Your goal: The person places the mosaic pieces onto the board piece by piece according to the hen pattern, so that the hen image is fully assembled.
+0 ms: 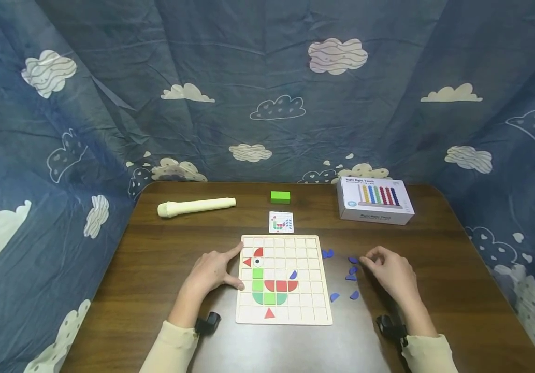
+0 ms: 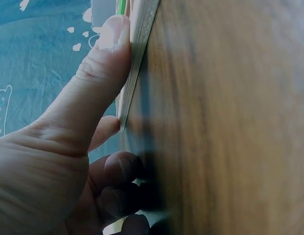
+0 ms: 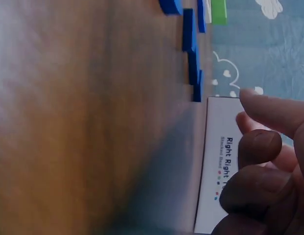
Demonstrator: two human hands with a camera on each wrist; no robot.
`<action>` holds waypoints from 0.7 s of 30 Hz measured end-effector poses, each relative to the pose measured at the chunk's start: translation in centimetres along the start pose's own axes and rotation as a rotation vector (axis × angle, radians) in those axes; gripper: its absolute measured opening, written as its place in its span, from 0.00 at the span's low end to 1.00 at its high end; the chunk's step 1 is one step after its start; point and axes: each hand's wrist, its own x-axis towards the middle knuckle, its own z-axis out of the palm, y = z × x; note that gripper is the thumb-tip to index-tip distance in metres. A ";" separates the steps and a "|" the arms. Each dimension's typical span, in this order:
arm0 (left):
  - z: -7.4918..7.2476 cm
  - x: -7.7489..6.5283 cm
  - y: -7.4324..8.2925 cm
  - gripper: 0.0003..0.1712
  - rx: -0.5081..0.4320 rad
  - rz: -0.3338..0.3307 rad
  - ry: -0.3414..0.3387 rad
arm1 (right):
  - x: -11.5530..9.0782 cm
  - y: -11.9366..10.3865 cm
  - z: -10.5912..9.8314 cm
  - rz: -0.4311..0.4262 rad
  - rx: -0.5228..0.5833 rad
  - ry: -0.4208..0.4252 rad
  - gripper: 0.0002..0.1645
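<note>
A square wooden grid board [image 1: 302, 254] carries flat shapes arranged like a bird, including a round eye piece [image 1: 257, 262], green squares [image 1: 258, 285], red pieces [image 1: 282, 286] and one blue half-round piece [image 1: 293, 275]. My left hand [image 1: 208, 272] rests at the board's left edge, thumb [image 2: 110, 49] and index finger spread apart along it. Right of the board, my right hand [image 1: 390, 269] hovers with bent fingers beside a loose blue piece [image 1: 352, 260], fingertips right by it. Nothing shows between the right thumb and fingers in the right wrist view.
More blue pieces [image 1: 354, 295] lie scattered right of the board. Behind it are a small picture card [image 1: 281, 222] and a green block [image 1: 280, 197]. A cream microphone-shaped stick [image 1: 197, 206] lies back left; a white printed box [image 1: 374, 200] stands back right.
</note>
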 end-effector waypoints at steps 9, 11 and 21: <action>0.0 0.3 0.5 0.71 0.000 -0.017 -0.014 | -0.8 -0.1 1.6 0.010 -0.038 -0.041 0.23; 0.1 0.4 0.6 0.71 -0.006 -0.017 -0.016 | -0.8 -0.3 1.7 0.020 -0.051 -0.050 0.24; 0.0 0.1 0.2 0.71 0.002 -0.010 -0.015 | -0.7 -1.0 2.2 -0.016 -0.024 -0.058 0.17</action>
